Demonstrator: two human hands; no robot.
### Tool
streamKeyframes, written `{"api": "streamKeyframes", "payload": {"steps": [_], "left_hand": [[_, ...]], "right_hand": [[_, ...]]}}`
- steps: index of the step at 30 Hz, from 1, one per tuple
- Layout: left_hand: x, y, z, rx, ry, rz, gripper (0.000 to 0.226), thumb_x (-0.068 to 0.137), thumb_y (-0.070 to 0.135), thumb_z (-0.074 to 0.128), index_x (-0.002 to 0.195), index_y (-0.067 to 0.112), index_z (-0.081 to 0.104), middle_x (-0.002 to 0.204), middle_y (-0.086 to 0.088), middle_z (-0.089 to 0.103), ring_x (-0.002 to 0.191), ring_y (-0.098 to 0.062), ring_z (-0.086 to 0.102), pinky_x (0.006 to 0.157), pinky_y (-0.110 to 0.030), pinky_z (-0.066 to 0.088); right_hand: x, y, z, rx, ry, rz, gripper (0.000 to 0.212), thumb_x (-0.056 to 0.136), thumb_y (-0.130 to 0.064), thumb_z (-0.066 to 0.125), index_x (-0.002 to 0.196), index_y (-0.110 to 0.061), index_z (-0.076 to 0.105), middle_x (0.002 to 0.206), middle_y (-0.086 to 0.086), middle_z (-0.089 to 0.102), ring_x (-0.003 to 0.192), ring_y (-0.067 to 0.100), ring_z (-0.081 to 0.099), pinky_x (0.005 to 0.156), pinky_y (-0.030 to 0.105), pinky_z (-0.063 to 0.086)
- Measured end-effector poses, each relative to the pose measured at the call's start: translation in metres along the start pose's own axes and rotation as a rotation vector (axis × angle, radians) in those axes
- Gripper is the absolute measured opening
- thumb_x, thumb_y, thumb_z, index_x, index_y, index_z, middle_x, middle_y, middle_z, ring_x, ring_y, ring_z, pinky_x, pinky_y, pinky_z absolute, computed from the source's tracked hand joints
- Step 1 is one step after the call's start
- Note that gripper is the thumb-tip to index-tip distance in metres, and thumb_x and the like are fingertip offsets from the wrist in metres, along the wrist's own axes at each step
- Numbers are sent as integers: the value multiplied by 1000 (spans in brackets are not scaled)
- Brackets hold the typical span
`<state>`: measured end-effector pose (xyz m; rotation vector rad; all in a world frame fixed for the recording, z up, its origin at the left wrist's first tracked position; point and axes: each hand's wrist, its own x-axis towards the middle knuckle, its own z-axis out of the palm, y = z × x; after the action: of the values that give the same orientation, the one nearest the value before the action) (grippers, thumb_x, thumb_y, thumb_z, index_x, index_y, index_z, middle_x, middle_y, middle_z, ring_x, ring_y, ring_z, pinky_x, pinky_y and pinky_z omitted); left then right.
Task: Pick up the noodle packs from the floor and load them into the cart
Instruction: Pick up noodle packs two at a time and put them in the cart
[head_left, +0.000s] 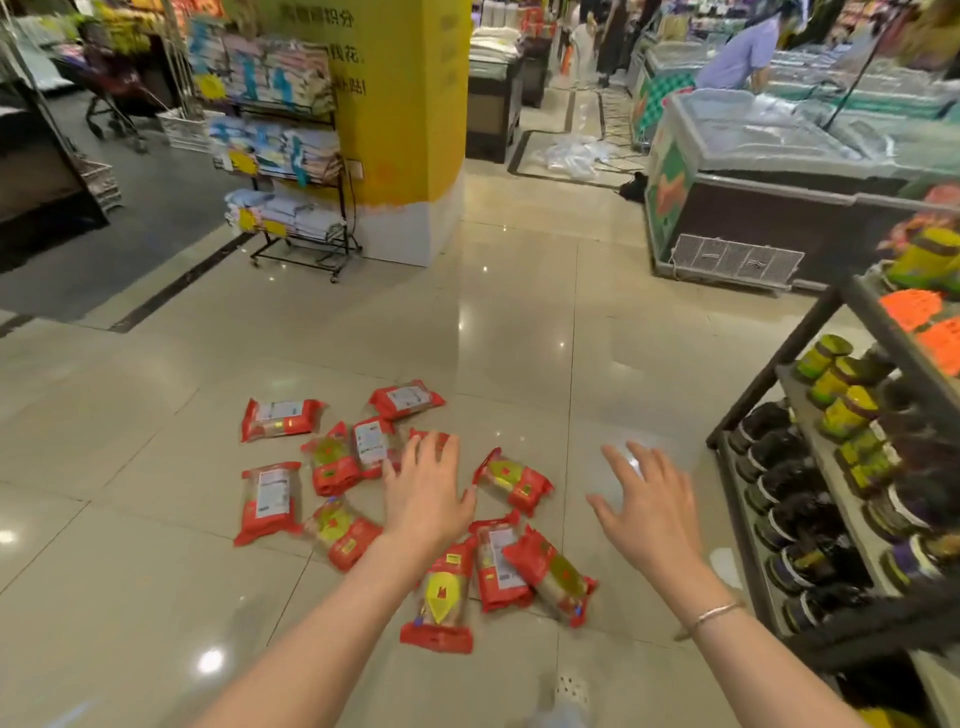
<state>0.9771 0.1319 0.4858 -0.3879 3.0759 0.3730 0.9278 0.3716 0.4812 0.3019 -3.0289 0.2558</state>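
Several red noodle packs (270, 501) lie scattered on the beige tiled floor (519, 332), some face up, some label side up. My left hand (423, 488) reaches out above the middle of the pile with fingers spread, holding nothing. My right hand (647, 506), with a bracelet on its wrist, hovers with fingers spread over bare floor to the right of the packs. One pack (514, 480) lies between the two hands. No cart shows near me.
A dark shelf rack (831, 499) with jars stands close on the right. A yellow pillar (405, 104) and a wire rack of folded goods (291, 156) stand ahead left. Chest freezers (769, 171) fill the right back, where a person leans over. A trolley (119, 104) stands far left.
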Motion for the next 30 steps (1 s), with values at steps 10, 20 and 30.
{"api": "streamKeyframes", "payload": {"steps": [10, 20, 30], "left_hand": [[169, 70, 123, -38, -196, -180, 68, 93, 40, 48, 151, 20, 20, 160, -10, 18, 148, -28, 14, 116, -54, 22], [274, 28, 398, 78, -328, -86, 68, 73, 34, 78, 132, 8, 55, 133, -20, 57, 127, -40, 51, 98, -62, 43], [295, -67, 753, 97, -573, -101, 78, 92, 34, 55, 152, 6, 14, 151, -19, 28, 141, -36, 25, 112, -49, 32]], "right_hand": [[192, 90, 107, -97, -380, -183, 73, 90, -52, 56, 152, -35, 22, 161, 2, 23, 149, 28, 13, 118, 49, 18], [264, 154, 375, -134, -656, -256, 77, 89, -52, 56, 153, -38, 16, 163, 2, 17, 151, 26, 8, 120, 52, 14], [250, 238, 741, -213, -853, -324, 104, 72, -55, 75, 154, -31, 15, 160, 5, 22, 150, 28, 9, 118, 55, 13]]}}
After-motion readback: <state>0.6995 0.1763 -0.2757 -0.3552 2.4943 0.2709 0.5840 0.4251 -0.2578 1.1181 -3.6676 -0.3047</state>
